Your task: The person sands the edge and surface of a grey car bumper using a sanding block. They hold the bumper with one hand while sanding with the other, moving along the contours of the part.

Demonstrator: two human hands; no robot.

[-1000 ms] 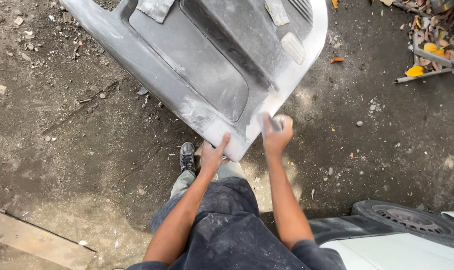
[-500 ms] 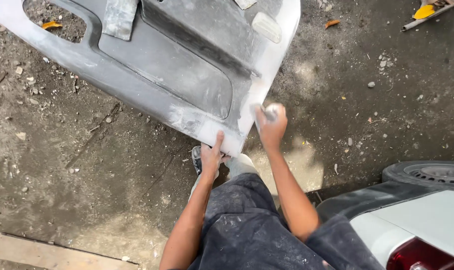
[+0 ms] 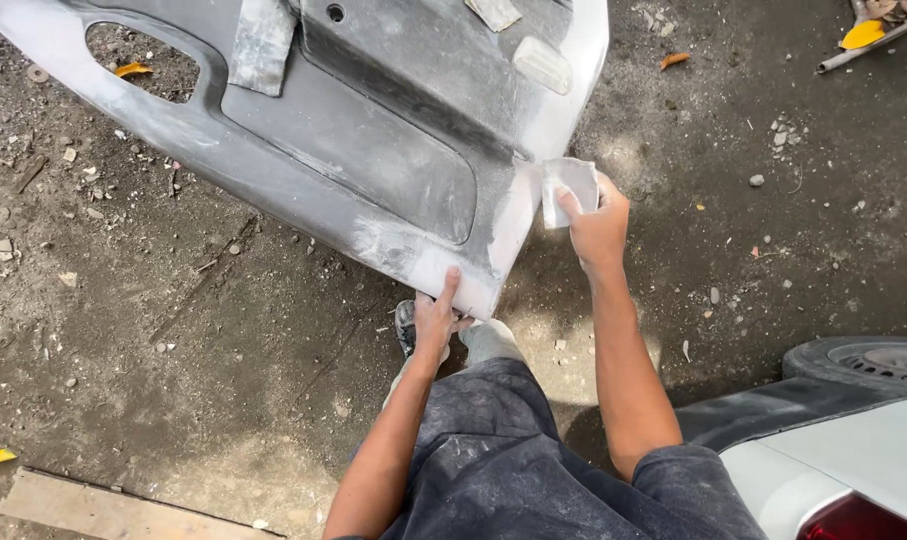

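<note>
1. Head view: left hand (image 3: 436, 322) grips the lower corner of the grey car bumper (image 3: 374, 150), fingers curled under the edge, one finger flat on the dusty face.
2. Right hand (image 3: 596, 225) is closed around a folded sheet of sandpaper (image 3: 566, 185), pressed to the bumper's edge just above the fingertips.
3. A shoe (image 3: 406, 325) sits just below the left fingers (on dirt ground (image 3: 224, 380)).
4. Car body (image 3: 834, 470) and tyre (image 3: 864, 362) lie well right of the right hand; a wooden plank (image 3: 104, 508) lies far left.
</note>
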